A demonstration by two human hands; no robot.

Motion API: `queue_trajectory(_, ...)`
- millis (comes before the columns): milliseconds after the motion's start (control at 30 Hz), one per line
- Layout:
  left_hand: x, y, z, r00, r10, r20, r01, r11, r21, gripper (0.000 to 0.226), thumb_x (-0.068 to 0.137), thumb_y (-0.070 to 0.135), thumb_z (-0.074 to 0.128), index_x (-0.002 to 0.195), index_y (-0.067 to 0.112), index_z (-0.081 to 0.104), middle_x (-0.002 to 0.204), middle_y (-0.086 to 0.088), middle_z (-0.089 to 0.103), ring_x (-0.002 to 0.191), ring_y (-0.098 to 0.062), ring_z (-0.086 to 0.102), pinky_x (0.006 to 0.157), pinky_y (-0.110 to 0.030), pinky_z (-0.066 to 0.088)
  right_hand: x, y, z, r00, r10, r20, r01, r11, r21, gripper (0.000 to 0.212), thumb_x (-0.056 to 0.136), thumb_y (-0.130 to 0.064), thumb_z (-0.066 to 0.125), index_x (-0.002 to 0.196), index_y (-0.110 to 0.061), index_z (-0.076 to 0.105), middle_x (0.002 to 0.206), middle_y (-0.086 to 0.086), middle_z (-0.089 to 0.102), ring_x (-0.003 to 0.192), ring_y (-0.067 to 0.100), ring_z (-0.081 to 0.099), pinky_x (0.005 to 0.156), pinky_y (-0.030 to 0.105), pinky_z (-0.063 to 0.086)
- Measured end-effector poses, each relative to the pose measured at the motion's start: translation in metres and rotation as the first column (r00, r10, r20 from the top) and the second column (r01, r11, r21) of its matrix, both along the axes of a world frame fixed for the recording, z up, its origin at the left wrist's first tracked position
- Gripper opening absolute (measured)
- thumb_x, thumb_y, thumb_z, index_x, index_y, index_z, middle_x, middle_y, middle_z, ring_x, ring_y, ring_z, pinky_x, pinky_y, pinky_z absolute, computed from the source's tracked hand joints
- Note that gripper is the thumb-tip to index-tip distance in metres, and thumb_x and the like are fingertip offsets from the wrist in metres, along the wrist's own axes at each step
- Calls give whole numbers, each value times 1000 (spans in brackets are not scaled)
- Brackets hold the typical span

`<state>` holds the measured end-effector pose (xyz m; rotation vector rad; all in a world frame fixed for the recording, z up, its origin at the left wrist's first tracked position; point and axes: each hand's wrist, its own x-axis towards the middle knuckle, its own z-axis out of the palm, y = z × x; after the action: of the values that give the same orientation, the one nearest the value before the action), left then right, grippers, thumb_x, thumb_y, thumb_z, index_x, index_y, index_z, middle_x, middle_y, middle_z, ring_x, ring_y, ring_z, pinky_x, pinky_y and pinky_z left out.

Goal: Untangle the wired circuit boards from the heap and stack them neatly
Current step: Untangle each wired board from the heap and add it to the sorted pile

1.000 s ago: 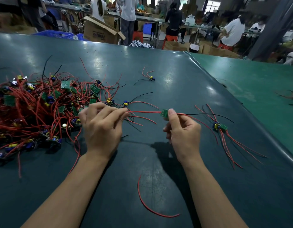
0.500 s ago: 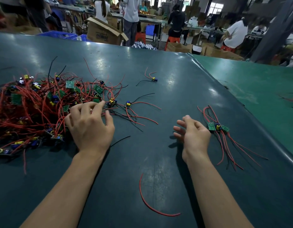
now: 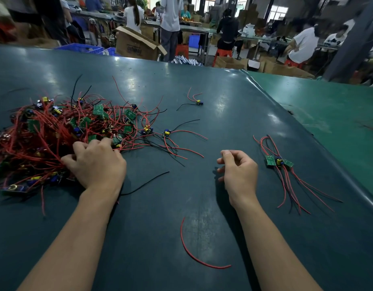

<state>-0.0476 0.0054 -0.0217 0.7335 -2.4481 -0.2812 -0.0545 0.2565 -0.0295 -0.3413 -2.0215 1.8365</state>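
A heap of small green circuit boards tangled in red and black wires (image 3: 55, 133) covers the left of the dark table (image 3: 202, 85). My left hand (image 3: 95, 164) lies on the heap's near right edge, its fingers curled into the red wires there. My right hand (image 3: 238, 171) hovers over the bare table, loosely curled and holding nothing. To its right lies a small stack of sorted boards (image 3: 278, 161), their wires trailing toward me.
Two single wired boards lie apart from the heap, one (image 3: 166, 132) close to it and another (image 3: 199, 102) farther back. A loose red wire (image 3: 194, 257) and a black wire (image 3: 148, 182) lie near me. A green table (image 3: 328, 106) adjoins on the right. People work beyond.
My right hand set the board it held onto the stack at the right and has drawn back empty. My left hand shifted left into the heap and curled its fingers.
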Motion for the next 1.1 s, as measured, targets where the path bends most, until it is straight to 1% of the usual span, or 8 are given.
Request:
queue_trajectory(100,1,3,-3,992,-17,-122,18,1000,12,17,86,19,65,101,18,74,93,-11,69,102,-35,44,89,-50,29,2,1,0,1000,15,1,-15,1000,24,17,92,-17,60,77,-19,67,61,-9,67,44,3,56,39,20,41)
queue_trajectory(200,-2,4,-1,969,-136,-204,126,990,-62,23,83,16,66,104,18,73,102,-10,67,106,-35,43,89,-48,29,3,1,-1,1000,27,4,-27,997,71,18,92,-19,60,77,-21,69,63,-9,68,45,3,55,42,21,42)
queue_trajectory(333,-15,2,-4,986,-166,-1,166,982,-86,37,88,17,59,125,15,61,126,-5,61,124,-30,37,99,-44,24,4,0,-3,999,42,8,-43,995,91,18,91,-20,61,75,-21,69,62,-7,68,46,5,55,47,27,43)
queue_trajectory(600,-18,-1,-7,992,-92,-88,88,995,-56,17,82,18,70,100,18,72,99,-10,68,102,-36,44,85,-46,31,3,-1,-3,998,66,16,-68,992,105,18,90,-21,62,73,-21,68,61,-7,69,47,4,54,49,25,41)
queue_trajectory(700,-21,2,-8,999,-38,14,39,997,-73,23,87,26,65,106,14,70,111,-16,60,107,-37,42,89,-47,30,4,-1,-3,997,71,15,-72,992,99,19,90,-22,62,72,-21,67,61,-7,68,45,4,53,48,25,41)
queue_trajectory(800,-24,0,-12,997,-77,-3,76,994,-80,26,84,16,65,110,20,70,122,-10,57,113,-34,38,90,-45,25,3,0,-2,997,75,15,-76,992,99,19,91,-22,62,73,-21,67,61,-7,68,46,4,53,46,23,41)
queue_trajectory(1000,-25,-2,-13,989,-127,-79,122,991,-58,26,86,22,68,111,24,68,108,-6,68,107,-34,43,87,-46,27,-1,-2,-1,996,84,26,-86,989,117,18,91,-21,61,74,-21,68,60,-7,68,47,4,55,49,23,40)
queue_trajectory(1100,-23,-1,-9,960,-183,-214,179,983,-37,29,87,25,66,116,21,65,104,-10,70,105,-36,48,87,-47,33,0,-2,-1,996,80,27,-82,989,119,18,90,-21,61,74,-21,68,59,-7,68,46,6,54,49,23,40)
